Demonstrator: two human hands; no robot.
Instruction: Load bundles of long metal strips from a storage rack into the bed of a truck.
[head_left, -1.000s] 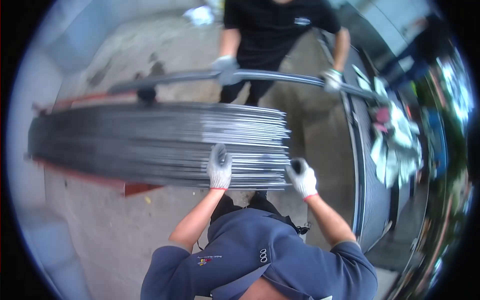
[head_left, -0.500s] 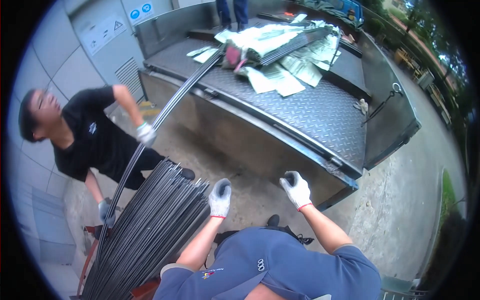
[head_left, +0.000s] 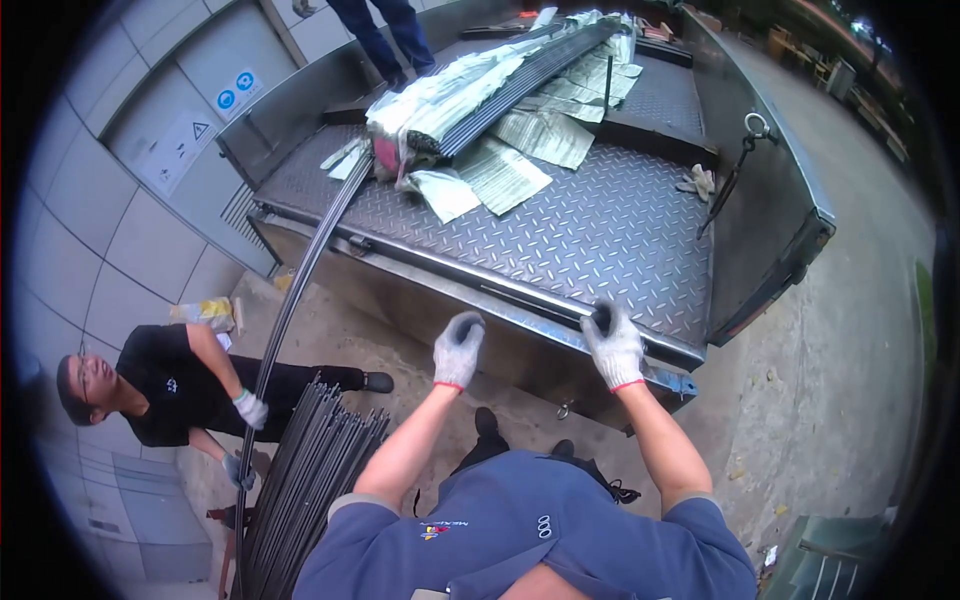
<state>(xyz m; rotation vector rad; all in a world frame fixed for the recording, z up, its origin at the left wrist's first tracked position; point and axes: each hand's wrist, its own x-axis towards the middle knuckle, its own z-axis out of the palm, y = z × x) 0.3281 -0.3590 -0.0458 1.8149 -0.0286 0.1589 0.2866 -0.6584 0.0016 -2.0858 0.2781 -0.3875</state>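
Note:
My left hand [head_left: 459, 349], in a white glove with a grey palm, hovers before the truck bed's rear edge with nothing in it. Its fingers curve loosely, apart from the thumb. My right hand [head_left: 613, 345], gloved alike, is held at the bed's rear rim [head_left: 540, 318], its thumb and fingers also apart and empty; whether it touches the rim I cannot tell. On the tread-plate bed [head_left: 610, 250] lies a bundle of long dark rods [head_left: 530, 85], partly covered by pale wrapping sheets [head_left: 490, 180]. Several rods [head_left: 300, 275] run from it down to the left.
A co-worker in black [head_left: 165, 385] grips those sloping rods with both gloved hands. Beside them rests a thick stack of dark rods [head_left: 315, 480]. Another person's legs [head_left: 385, 35] stand on the bed. A metal side wall [head_left: 770, 180] and a chain [head_left: 735, 175] are at the right.
My view has shifted, and my hands are now nearer the bed's rear edge. The co-worker appears lower in the picture, still gripping the sloping rods. Both my hands remain empty.

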